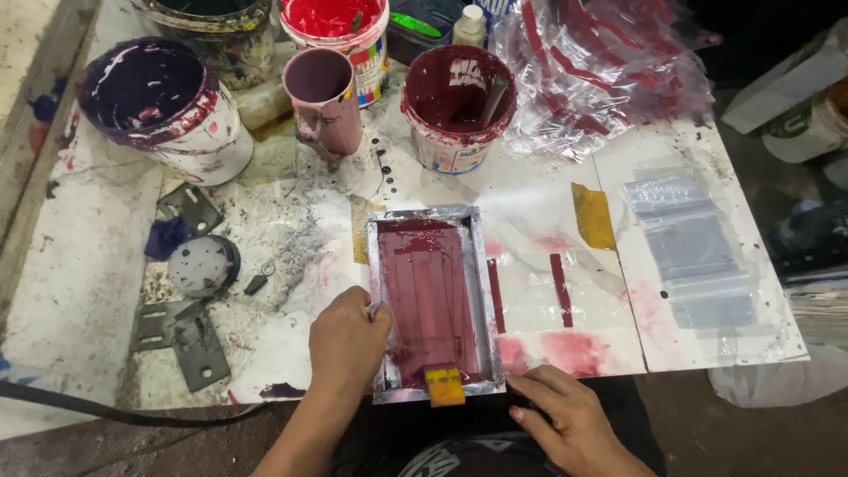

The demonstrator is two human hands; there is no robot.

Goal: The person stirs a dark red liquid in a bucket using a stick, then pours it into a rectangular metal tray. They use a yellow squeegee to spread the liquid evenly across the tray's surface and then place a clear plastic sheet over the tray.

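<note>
A small metal-framed printing screen [480, 265] lies flat on the paint-stained white table, its mesh covered with dark red ink. My left hand [346, 340] grips the frame's left edge near its front corner. My right hand [565, 415] rests with fingers spread at the table's front edge, fingertips touching the frame's front right corner. A yellow squeegee [444, 386] stands in the ink at the frame's front end, between both hands, with neither hand on it.
Paint tubs crowd the back: a dark red one [458, 106], a bright red one [340, 35], a purple-stained one [168, 106] and a pink cup [325, 97]. Printed plastic bags [601, 71] lie back right, clear bags [693, 252] right, metal brackets [181, 340] left.
</note>
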